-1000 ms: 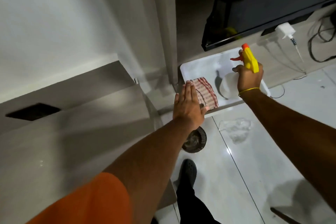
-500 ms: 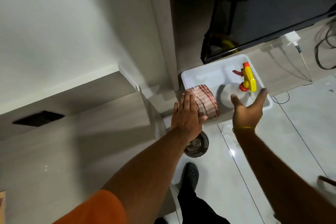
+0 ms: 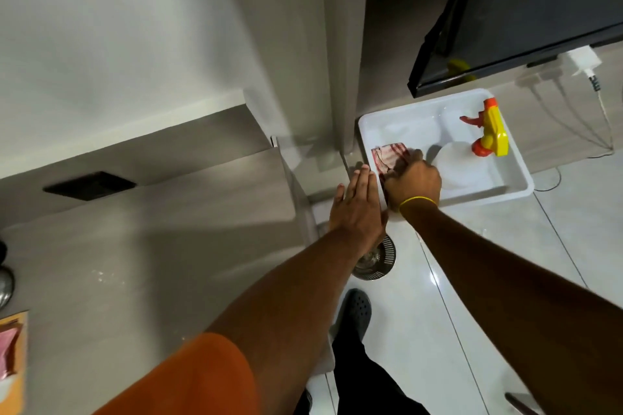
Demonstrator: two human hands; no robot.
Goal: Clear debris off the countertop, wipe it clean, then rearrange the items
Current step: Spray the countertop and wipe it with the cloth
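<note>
Reaching into the white tub (image 3: 519,175) on the floor, the right hand (image 3: 413,180) closes its grip on the striped cloth (image 3: 391,155); the left hand (image 3: 357,205) hovers flat and empty. Spray bottle (image 3: 472,152) parked beside it. Bench (image 3: 151,263) looks bare, wiping seemingly not begun.

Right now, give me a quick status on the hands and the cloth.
Left hand open and flat, beside the white tub. Right hand closing on the striped cloth inside it. Spray bottle stands in the tub, released. Nothing blocking.
</note>
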